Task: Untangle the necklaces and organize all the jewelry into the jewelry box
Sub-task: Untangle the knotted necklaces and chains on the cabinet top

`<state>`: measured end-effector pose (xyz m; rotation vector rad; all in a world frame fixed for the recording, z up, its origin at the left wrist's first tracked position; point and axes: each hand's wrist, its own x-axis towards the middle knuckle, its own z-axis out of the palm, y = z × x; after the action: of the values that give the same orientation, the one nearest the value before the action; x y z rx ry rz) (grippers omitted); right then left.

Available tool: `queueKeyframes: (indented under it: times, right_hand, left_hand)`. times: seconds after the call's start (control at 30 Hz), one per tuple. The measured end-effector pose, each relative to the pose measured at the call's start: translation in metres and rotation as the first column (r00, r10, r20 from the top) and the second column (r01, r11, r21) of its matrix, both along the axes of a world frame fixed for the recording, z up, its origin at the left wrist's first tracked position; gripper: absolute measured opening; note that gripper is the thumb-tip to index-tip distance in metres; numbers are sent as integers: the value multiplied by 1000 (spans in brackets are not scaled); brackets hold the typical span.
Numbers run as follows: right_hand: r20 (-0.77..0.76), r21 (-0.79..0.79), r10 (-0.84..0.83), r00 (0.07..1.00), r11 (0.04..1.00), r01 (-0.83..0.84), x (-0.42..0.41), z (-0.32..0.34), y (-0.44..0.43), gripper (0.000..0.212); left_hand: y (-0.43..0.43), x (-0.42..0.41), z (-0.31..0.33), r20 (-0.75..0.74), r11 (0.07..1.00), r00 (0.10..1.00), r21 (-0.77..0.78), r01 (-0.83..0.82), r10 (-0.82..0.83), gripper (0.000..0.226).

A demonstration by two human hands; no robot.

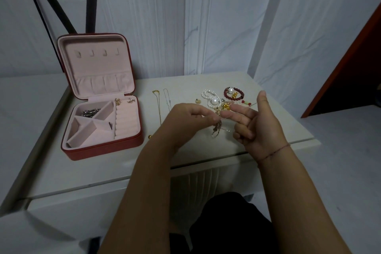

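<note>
Red box sits open; just right of it the left hand pinches a tangled chain over the table. The right hand has its forefinger straight at the chain and its thumb up; whether it grips is unclear.

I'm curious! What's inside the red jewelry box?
In the jewelry box: silver pieces back-left, two gold earrings by the hinge. The lid pocket hides whatever it holds.

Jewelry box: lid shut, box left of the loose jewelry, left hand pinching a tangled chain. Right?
No. The head view shows the jewelry box with its lid open and propped upright, not shut. The rest stands: the box is left of the loose jewelry, and the left hand pinches a tangled chain.
</note>
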<state>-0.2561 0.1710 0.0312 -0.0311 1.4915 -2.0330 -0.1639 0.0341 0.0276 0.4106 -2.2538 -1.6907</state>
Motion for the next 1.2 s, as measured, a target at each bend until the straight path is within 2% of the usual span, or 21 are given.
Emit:
queueKeyframes:
  times: [0.1, 0.17, 0.33, 0.4, 0.5, 0.53, 0.67, 0.73, 0.8, 0.87, 1.0, 1.2]
  right_hand:
    - [8, -2, -3, 1000, 1000, 3, 0, 0, -1, 75]
    - [15, -6, -9, 1000, 1000, 9, -1, 0, -1, 74]
    - [-27, 4, -13, 1000, 1000, 13, -3, -3, -1, 69]
    - [-93, 54, -4, 996, 999, 10, -2, -4, -2, 56]
    - [-260, 180, 85, 962, 983, -39, 3, -7, -3, 18]
    - [-306, 192, 124, 944, 979, -67, 4, -7, -3, 11]
    - [-409, 216, 238, 881, 963, -161, 9, -8, -6, 16]
    - [-444, 238, 212, 871, 965, -114, 10, -7, -7, 20]
    - [-521, 270, 131, 843, 963, 17, 8, -7, -8, 29]
    - [-603, 260, 70, 795, 959, 112, 8, -6, -7, 26]
    - [-677, 214, 52, 734, 968, 129, 9, -3, -9, 3]
    - [-691, 172, -6, 723, 970, 172, 8, -2, -10, 8]
  left_hand:
    - [0, 0, -3, 45, 999, 999, -49, 6, -4, 13]
    - [-1, 0, -5, 17, 999, 1000, -33, -26, 26, 10]
    - [1, -3, -4, -60, 986, 991, 125, -112, 120, 10]
    - [2, -7, -5, -73, 971, 985, 194, -140, 156, 14]
    - [4, -12, -7, -98, 950, 973, 257, -177, 208, 15]
    - [5, -12, -7, -107, 949, 970, 255, -187, 220, 16]
    - [8, -12, -7, -155, 951, 953, 210, -226, 261, 15]
    - [7, -12, -7, -179, 953, 942, 162, -255, 283, 13]
    - [7, -12, -7, -208, 954, 933, 122, -273, 293, 9]
    - [7, -13, -8, -246, 952, 919, 80, -296, 307, 8]
    - [8, -14, -7, -288, 940, 906, -51, -339, 311, 9]
    - [6, -13, -5, -200, 971, 955, -47, -233, 219, 16]
